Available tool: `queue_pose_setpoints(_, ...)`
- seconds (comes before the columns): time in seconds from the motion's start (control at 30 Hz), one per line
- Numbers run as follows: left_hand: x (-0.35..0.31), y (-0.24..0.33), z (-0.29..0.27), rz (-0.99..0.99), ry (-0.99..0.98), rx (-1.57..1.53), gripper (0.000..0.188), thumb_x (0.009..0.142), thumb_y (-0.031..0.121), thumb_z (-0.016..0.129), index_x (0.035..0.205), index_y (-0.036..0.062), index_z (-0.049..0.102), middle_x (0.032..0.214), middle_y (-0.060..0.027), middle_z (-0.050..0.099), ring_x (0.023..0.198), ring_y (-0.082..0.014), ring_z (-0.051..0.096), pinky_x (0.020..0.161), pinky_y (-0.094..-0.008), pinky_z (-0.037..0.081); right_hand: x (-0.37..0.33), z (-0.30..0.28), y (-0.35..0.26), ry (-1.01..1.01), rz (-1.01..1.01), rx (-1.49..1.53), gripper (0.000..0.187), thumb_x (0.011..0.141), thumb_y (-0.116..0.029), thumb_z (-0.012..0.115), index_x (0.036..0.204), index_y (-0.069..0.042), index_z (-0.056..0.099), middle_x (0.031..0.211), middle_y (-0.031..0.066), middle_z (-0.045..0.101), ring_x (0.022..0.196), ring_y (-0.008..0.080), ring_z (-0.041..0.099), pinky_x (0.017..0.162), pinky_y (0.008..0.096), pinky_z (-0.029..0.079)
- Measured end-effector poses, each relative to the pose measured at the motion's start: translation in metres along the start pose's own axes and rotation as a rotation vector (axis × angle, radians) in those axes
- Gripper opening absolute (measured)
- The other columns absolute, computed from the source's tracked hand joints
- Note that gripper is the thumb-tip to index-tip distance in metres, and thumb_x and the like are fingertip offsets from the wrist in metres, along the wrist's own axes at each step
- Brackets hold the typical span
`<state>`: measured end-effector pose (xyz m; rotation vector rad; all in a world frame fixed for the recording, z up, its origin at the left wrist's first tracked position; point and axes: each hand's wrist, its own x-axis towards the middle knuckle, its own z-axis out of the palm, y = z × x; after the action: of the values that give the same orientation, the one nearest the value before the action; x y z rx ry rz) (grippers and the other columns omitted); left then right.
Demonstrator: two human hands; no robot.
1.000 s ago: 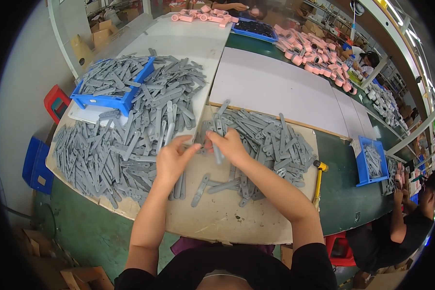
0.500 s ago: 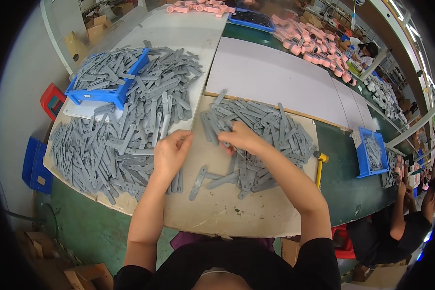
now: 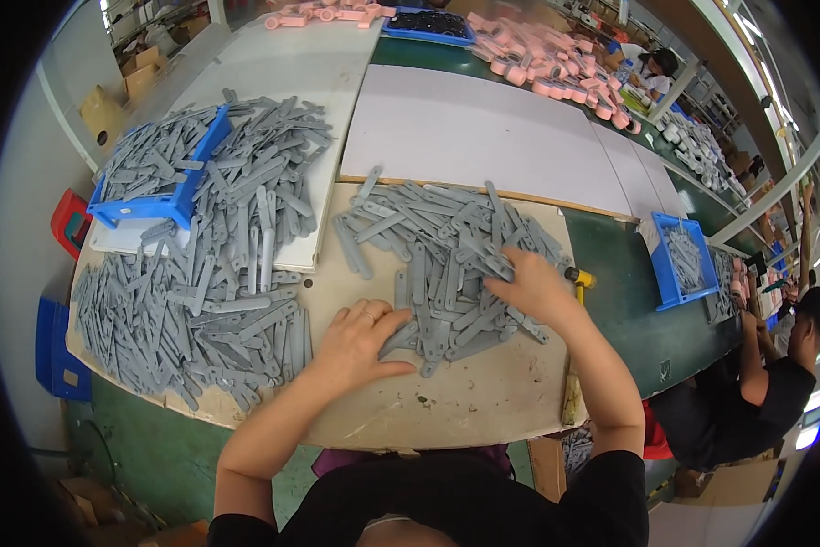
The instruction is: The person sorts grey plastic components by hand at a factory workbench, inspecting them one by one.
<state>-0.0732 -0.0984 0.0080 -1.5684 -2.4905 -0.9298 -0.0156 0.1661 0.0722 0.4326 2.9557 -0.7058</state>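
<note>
My left hand rests at the near left edge of a pile of flat grey plastic strips, thumb held apart from the fingers and fingertips against the pile. My right hand reaches over the right part of this pile, its fingers closed around a few grey strips. How many are in the grip is hidden. The strips are long, with rounded ends, and lie crosswise over one another. To the left spreads a larger heap of the same grey strips.
Strips fill a blue bin at the left. A yellow-headed hammer lies beside my right forearm. Another blue bin stands at the right, near a co-worker. Pink parts and a blue tray are at the back.
My left hand has come right and nearer, to the pile's edge. My right hand has shifted right over the pile. The loose strips in front have been gathered into it. The view has shifted slightly.
</note>
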Motion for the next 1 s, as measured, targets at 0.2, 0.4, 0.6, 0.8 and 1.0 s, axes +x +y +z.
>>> queue_pose_setpoints(0.2, 0.002, -0.011, 0.012, -0.078, 0.095, 0.112, 0.045, 0.065, 0.01, 0.067, 0.108, 0.0058, 0.056, 0.095, -0.0108, 0.056, 0.088, -0.0287, 0.055, 0.075, -0.038, 0.045, -0.051, 0.003, 0.028, -0.209, -0.157, -0.215, 0.073, 0.064, -0.028, 0.073, 0.128, -0.01, 0.043, 0.079, 0.0167, 0.064, 0.078, 0.0347, 0.061, 0.068, 0.0406, 0.048)
queue_pose_setpoints(0.4, 0.003, -0.027, -0.001, -0.342, 0.266, 0.043, 0.036, 0.07, 0.005, 0.063, 0.105, 0.0013, 0.058, 0.094, -0.014, 0.058, 0.09, -0.0302, 0.056, 0.078, -0.0396, 0.045, -0.02, 0.05, 0.021, 0.187, -0.408, -0.271, 0.041, 0.063, -0.026, 0.072, 0.096, -0.007, 0.057, 0.071, 0.0135, 0.062, 0.064, 0.0315, 0.061, 0.055, 0.0378, 0.049)
queue_pose_setpoints(0.6, 0.005, -0.031, -0.006, -0.21, 0.452, 0.201, 0.032, 0.07, 0.01, 0.067, 0.101, 0.0044, 0.062, 0.095, -0.0102, 0.058, 0.091, -0.0286, 0.055, 0.078, -0.0384, 0.043, 0.035, 0.049, -0.005, 0.365, -0.372, -0.135, 0.036, 0.065, -0.029, 0.072, 0.087, -0.005, 0.056, 0.064, 0.0133, 0.062, 0.061, 0.03, 0.062, 0.053, 0.039, 0.049)
queue_pose_setpoints(0.8, 0.01, -0.017, 0.004, -0.098, 0.336, 0.225, 0.05, 0.058, 0.032, 0.078, 0.099, 0.0084, 0.064, 0.094, -0.0065, 0.057, 0.09, -0.025, 0.053, 0.075, -0.0379, 0.041, 0.052, 0.028, -0.009, 0.414, -0.176, 0.072, 0.049, 0.069, -0.034, 0.069, 0.108, -0.005, 0.059, 0.074, 0.0163, 0.065, 0.071, 0.032, 0.063, 0.064, 0.0394, 0.051)
queue_pose_setpoints(1.0, 0.013, -0.008, 0.012, -0.123, 0.265, 0.294, 0.056, 0.062, 0.026, 0.074, 0.11, 0.0022, 0.057, 0.103, -0.0098, 0.054, 0.093, -0.0277, 0.051, 0.077, -0.0389, 0.041, 0.026, -0.004, 0.036, 0.373, 0.007, -0.021, 0.043, 0.066, -0.031, 0.069, 0.094, 0.001, 0.062, 0.076, 0.0193, 0.064, 0.074, 0.0347, 0.062, 0.067, 0.0413, 0.05)
